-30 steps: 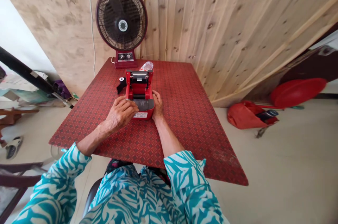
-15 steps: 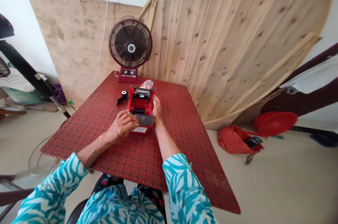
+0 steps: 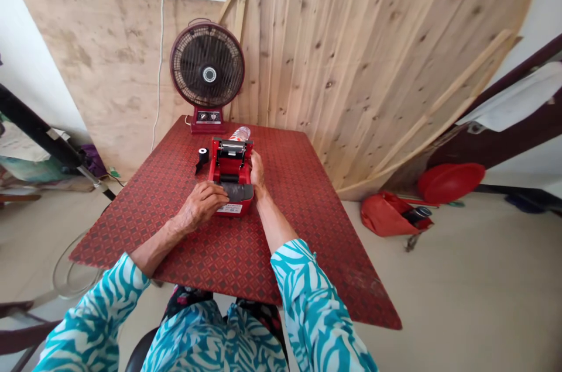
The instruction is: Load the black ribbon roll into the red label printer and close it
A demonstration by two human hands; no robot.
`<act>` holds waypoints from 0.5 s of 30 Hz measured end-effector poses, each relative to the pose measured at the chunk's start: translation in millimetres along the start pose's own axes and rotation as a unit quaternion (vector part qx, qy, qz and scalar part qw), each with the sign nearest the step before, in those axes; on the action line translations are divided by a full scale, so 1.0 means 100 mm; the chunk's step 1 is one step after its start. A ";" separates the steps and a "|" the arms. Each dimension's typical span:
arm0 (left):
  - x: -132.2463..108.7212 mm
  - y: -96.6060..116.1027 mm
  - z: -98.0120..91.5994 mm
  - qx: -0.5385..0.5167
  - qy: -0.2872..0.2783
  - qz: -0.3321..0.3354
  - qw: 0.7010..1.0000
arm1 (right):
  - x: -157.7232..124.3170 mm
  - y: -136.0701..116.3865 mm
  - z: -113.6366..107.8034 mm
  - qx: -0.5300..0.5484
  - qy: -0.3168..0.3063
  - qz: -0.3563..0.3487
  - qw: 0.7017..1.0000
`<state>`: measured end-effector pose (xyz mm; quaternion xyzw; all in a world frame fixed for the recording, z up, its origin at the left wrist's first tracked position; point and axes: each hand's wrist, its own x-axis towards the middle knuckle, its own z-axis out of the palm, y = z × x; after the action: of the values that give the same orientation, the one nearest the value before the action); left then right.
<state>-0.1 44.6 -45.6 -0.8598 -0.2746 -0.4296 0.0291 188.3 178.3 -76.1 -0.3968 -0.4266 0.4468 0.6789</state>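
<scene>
A small red printer-like machine [image 3: 231,176] with its lid raised stands in the middle of the red patterned table [image 3: 307,208]. My left hand [image 3: 202,205] curls over its front left corner, fingers bent against the dark front panel. Against the machine's right side rests my right hand [image 3: 257,170], fingers wrapped along the edge. A small black roll [image 3: 202,155] lies just left of the machine. A plastic bottle [image 3: 239,133] lies behind it.
A dark red table fan [image 3: 207,73] stands at the table's far edge, its cord running up the wall. Wooden boards lean behind. A red bag [image 3: 386,214] and red basin [image 3: 452,182] sit on the floor at right. A hose coil lies at left.
The camera tilted up, showing more wall. My right hand slid forward along the machine's right side. My left hand stays on the front left corner.
</scene>
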 end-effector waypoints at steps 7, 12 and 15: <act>0.03 0.01 -0.03 0.003 0.023 0.038 0.999 | -0.03 -0.02 0.00 0.031 0.016 0.033 0.999; 0.02 0.00 -0.02 0.020 0.001 0.013 1.000 | -0.10 -0.10 0.01 0.034 0.030 0.031 0.998; 0.01 0.00 -0.03 0.017 -0.010 -0.002 1.000 | -0.18 -0.16 -0.05 0.013 0.019 0.018 1.000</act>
<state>-1.6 44.3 -43.5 -0.8625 -0.2842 -0.4167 0.0402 193.3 155.8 -67.5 -0.4041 -0.4002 0.4568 0.6840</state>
